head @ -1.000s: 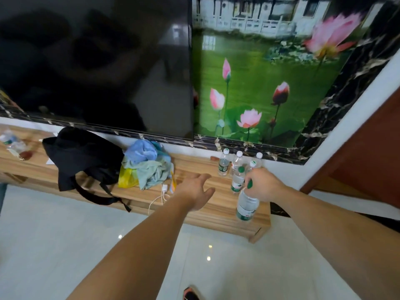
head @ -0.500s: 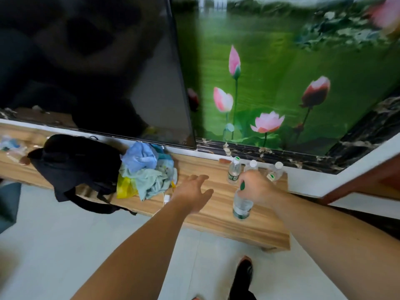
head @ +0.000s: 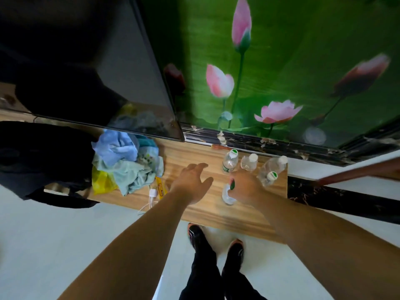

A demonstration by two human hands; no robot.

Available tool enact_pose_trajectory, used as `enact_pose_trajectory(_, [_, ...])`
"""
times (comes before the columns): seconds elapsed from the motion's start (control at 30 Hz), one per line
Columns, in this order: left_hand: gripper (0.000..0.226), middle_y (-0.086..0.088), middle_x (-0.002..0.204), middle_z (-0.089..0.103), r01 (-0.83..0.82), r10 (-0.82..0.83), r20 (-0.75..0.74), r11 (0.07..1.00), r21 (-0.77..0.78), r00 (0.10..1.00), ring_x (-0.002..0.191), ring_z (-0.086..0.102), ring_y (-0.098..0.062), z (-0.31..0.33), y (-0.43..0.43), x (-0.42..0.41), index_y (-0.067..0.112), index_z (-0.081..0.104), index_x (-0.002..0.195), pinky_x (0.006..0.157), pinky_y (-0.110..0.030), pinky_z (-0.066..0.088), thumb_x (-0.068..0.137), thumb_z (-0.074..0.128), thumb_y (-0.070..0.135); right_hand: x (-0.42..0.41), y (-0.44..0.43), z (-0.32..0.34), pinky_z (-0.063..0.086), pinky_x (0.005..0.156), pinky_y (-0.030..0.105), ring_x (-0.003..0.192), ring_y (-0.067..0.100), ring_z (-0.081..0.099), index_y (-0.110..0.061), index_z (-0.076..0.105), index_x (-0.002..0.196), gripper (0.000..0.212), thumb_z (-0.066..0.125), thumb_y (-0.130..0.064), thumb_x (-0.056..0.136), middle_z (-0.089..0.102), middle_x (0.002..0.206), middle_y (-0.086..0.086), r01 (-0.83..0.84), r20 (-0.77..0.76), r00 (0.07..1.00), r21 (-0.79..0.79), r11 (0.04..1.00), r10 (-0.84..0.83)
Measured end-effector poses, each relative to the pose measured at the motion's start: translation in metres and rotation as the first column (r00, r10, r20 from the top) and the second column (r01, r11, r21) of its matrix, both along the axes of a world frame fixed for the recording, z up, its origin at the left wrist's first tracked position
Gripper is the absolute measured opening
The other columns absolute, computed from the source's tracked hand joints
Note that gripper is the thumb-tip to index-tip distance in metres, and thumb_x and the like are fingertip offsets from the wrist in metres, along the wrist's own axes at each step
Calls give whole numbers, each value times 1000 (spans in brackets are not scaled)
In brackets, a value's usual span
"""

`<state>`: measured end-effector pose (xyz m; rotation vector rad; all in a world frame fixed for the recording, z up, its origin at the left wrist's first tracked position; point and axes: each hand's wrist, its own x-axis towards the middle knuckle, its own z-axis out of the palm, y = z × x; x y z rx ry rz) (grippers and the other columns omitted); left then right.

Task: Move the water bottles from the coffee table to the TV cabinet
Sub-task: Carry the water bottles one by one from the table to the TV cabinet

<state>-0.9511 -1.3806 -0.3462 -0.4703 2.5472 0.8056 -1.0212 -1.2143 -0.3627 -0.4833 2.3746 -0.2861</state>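
My right hand is closed around the top of a clear water bottle with a green cap, over the wooden TV cabinet; I cannot tell if its base touches the wood. Behind it several more bottles stand near the wall: one with a green-and-white cap, one with a white cap, and two further right. My left hand hovers open above the cabinet top, just left of the held bottle, holding nothing.
A pile of blue and green cloths with a yellow bag lies on the cabinet's left part, beside a black bag. A white charger and cable hang at the front edge. The TV screen and lotus wall panel rise behind. My feet stand close below.
I have stepped close to the cabinet and now look down on it. My right hand has brought the bottle over the cabinet top, in front of the other bottles. My left hand stays open.
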Motion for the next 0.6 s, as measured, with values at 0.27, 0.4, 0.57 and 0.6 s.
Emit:
enact_pose_trajectory(0.27, [54, 3, 151, 30, 25, -25, 36, 999, 26, 999, 134, 31, -25, -46, -9, -29, 34, 37, 141, 103, -42, 34, 90, 49, 46, -22, -24, -49, 50, 80, 33, 101, 27, 60, -13, 60, 111, 29, 64, -14, 82, 53, 117, 10, 135, 47, 989, 70, 988, -138])
enact_pose_trajectory(0.4, [53, 1, 151, 30, 16, -19, 49, 997, 70, 999, 134, 32, -27, -61, -11, -24, 33, 39, 140, 105, -41, 34, 90, 51, 44, -28, -33, -70, 51, 88, 37, 108, 31, 58, -12, 56, 119, 34, 56, -7, 86, 48, 129, 13, 186, 65, 979, 73, 980, -191])
enact_pose_trajectory(0.57, [53, 1, 152, 29, -36, 33, 49, 998, 47, 998, 135, 31, -28, -73, -25, -17, 34, 40, 140, 107, -42, 31, 89, 51, 45, -34, -38, -91, 50, 91, 39, 112, 34, 56, -11, 55, 124, 38, 56, -5, 87, 43, 134, 14, 172, 91, 979, 120, 978, -183])
enact_pose_trajectory(0.6, [53, 0, 151, 30, -41, 39, 41, 998, 51, 998, 135, 31, -28, -74, -28, -15, 33, 41, 140, 108, -43, 32, 89, 52, 45, -33, -38, -95, 50, 90, 40, 112, 35, 56, -10, 54, 124, 38, 55, -4, 87, 43, 134, 15, 165, 99, 979, 124, 978, -177])
